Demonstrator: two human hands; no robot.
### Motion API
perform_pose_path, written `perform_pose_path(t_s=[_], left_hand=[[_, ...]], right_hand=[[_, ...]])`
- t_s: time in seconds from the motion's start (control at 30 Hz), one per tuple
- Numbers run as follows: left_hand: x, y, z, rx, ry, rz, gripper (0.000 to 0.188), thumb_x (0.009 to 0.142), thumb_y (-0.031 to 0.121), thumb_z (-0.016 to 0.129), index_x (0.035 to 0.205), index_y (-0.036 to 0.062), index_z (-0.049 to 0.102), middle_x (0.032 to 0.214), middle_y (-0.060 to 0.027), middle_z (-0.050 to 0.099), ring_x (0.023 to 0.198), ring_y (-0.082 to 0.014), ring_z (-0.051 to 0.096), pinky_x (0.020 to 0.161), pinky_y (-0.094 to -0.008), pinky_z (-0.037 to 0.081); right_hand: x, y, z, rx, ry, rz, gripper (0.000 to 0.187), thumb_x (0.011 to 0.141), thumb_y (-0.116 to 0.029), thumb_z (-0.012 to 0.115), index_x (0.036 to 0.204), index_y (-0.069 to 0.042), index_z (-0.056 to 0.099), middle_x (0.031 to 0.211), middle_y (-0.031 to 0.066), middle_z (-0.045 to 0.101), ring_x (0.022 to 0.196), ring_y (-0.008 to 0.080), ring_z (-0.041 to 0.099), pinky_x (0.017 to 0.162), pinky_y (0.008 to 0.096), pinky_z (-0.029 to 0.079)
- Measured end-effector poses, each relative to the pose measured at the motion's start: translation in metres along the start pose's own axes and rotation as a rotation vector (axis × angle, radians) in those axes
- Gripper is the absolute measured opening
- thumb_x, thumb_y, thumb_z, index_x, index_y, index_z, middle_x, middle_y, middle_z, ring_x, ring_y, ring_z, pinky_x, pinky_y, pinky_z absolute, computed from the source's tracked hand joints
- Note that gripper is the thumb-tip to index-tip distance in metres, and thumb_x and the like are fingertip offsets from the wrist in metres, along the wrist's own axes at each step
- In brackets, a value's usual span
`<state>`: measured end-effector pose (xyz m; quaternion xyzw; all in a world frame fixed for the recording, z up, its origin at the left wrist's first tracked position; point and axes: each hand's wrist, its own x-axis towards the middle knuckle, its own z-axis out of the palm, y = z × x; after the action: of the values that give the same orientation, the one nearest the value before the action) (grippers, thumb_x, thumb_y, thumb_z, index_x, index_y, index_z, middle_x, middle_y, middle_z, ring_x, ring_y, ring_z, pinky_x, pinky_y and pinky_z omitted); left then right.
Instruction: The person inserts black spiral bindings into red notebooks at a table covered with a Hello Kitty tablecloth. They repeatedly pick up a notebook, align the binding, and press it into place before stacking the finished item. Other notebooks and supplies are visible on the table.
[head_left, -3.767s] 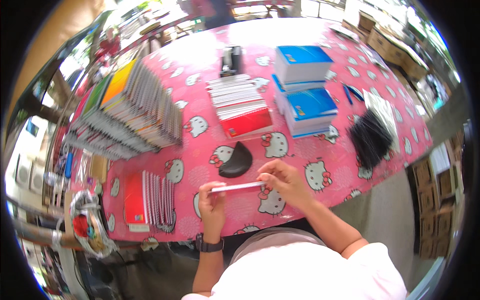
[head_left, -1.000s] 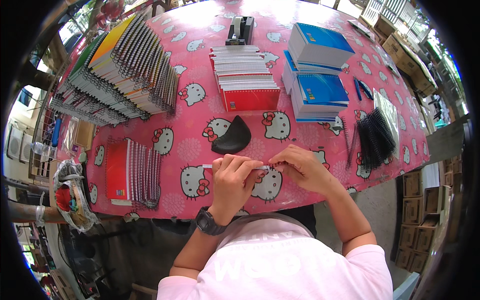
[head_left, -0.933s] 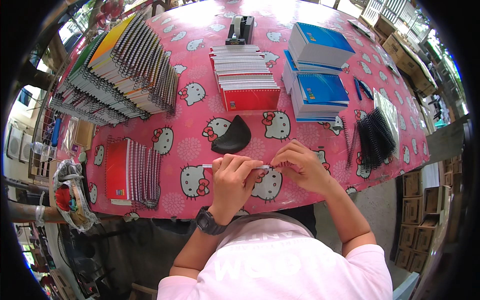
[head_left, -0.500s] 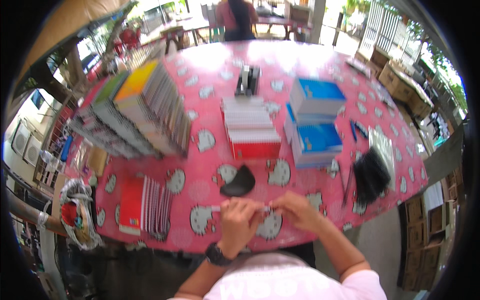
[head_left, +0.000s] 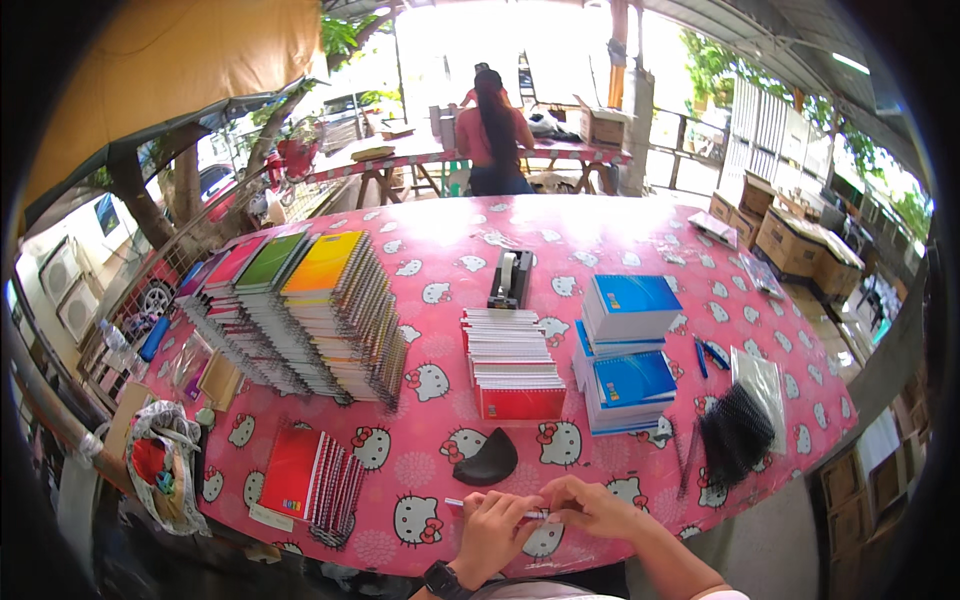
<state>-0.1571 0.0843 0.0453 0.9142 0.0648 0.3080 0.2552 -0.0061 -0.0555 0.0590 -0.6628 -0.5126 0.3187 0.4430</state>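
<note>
Gripping a thin pad (head_left: pixel 455 502), the left hand (head_left: pixel 493 530) has shifted beside the right hand (head_left: pixel 586 507), whose fingers' hold is unclear, concentrating work there.

Small coloured lettering (head_left: pixel 293 505) stands on the covers of the red spiral notebooks (head_left: pixel 290 470), the red pads (head_left: pixel 525 403) at centre and the blue pads (head_left: pixel 632 382)

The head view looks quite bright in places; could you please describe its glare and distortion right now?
Head view: strong glare whitens the far end of the pink tablecloth; head view: the background beyond the other person is largely blown out; head view: the fisheye lens bows the cloth's edges and leaves black corners.
</note>
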Motion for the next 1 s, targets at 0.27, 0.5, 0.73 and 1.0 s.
perform_pose_path(t_s=[0.27,0.5,0.73,1.0], left_hand=[[-0.010,-0.001,0.007,-0.007,-0.018,0.075,0.024,0.078,0.030,0.070,0.099,0.0184,0.066,0.089,0.0048,0.062,0.085,-0.0144,0.057,0.082,-0.0356,0.033],[-0.008,-0.015,0.005,0.041,-0.077,0.215,0.025,0.084,0.033,0.065,0.104,0.0187,0.061,0.091,0.0041,0.062,0.085,-0.0138,0.057,0.083,-0.0338,0.033],[-0.005,-0.017,0.001,-0.044,-0.128,0.164,0.019,0.084,0.032,0.064,0.096,0.0182,0.061,0.089,0.0038,0.062,0.084,-0.0132,0.057,0.083,-0.0328,0.033],[-0.002,-0.014,-0.015,0.010,-0.015,0.094,0.026,0.074,0.035,0.074,0.092,0.0182,0.065,0.089,0.0059,0.064,0.090,-0.0141,0.059,0.098,-0.0443,0.025]], right_hand=[[0.041,0.022,-0.026,-0.054,0.029,-0.033,0.046,0.084,-0.021,0.069,0.123,-0.006,0.051,0.113,0.0152,0.060,0.102,0.0276,0.059,0.084,0.0344,0.047],[0.100,0.040,0.034,-0.787,0.046,-0.162,0.073,0.074,-0.044,0.074,0.131,-0.010,0.044,0.143,0.0233,0.031,0.128,0.0378,0.036,0.101,0.0487,0.033],[0.106,0.038,0.043,-0.852,0.214,-0.210,0.061,0.077,-0.042,0.073,0.122,-0.008,0.052,0.140,0.0221,0.037,0.121,0.0399,0.045,0.099,0.0469,0.038],[0.019,0.046,-0.012,0.396,0.185,0.077,0.051,0.080,-0.040,0.070,0.114,-0.003,0.060,0.112,0.0147,0.060,0.109,0.0239,0.054,0.095,0.0355,0.041]])
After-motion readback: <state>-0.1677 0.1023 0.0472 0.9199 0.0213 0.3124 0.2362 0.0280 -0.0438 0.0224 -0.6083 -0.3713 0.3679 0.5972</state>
